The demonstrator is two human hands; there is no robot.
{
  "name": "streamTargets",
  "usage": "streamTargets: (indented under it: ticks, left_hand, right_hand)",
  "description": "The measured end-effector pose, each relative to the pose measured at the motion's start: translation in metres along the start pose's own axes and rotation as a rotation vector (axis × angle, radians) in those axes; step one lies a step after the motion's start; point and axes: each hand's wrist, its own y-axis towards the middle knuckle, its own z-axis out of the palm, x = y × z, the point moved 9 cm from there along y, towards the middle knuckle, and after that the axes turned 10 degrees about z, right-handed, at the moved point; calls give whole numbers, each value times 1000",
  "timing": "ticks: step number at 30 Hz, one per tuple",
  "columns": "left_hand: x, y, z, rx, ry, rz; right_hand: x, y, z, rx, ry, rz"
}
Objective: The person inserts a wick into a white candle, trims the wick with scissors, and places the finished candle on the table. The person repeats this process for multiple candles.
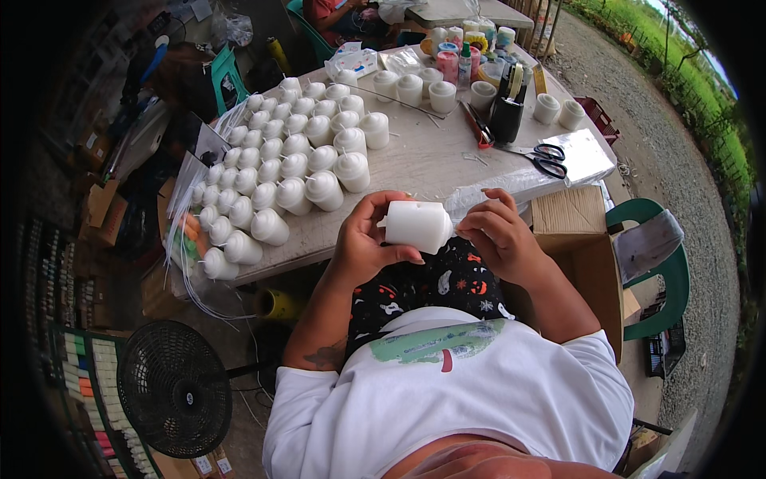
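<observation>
A white candle (416,226) is held lying on its side, above the lap and just off the near edge of the bench (431,164), so that both hands can reach its ends. The left hand (365,239) is wrapped around the candle's blunt end, its grip closed on the body with the thumb underneath, apparently to steady it. The right hand (501,235) is set at the candle's tapered end, its grip pinched narrow on what looks like a clear plastic wrap (471,209) trailing from that end; whether the wrap fully surrounds the candle cannot be told. On the bench, beyond and left of the held candle, rows of like white candles (279,164) are stood upright and packed close, seemingly sorted as one batch. Beyond and right of the held candle, black-handled scissors (547,160) are laid flat, within reach of the right hand, beside a dark holder (506,116) of tools. A cardboard box (574,231) is placed just right of the right hand.
</observation>
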Motion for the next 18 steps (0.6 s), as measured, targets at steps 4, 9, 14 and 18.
streamTargets:
  ticks: [4,9,14,18]
  left_hand:
    - [-7,0,3,13,59,56]
    - [-65,10,18,62,805,399]
    - [-79,11,23,39,975,500]
    - [-78,14,27,17,1027,545]
  right_hand:
    - [-5,1,1,-10,-3,2]
    - [-74,-17,-14,-60,50,237]
    - [-171,-76,-27,-221,268,604]
    - [-178,-84,-30,-290,440,637]
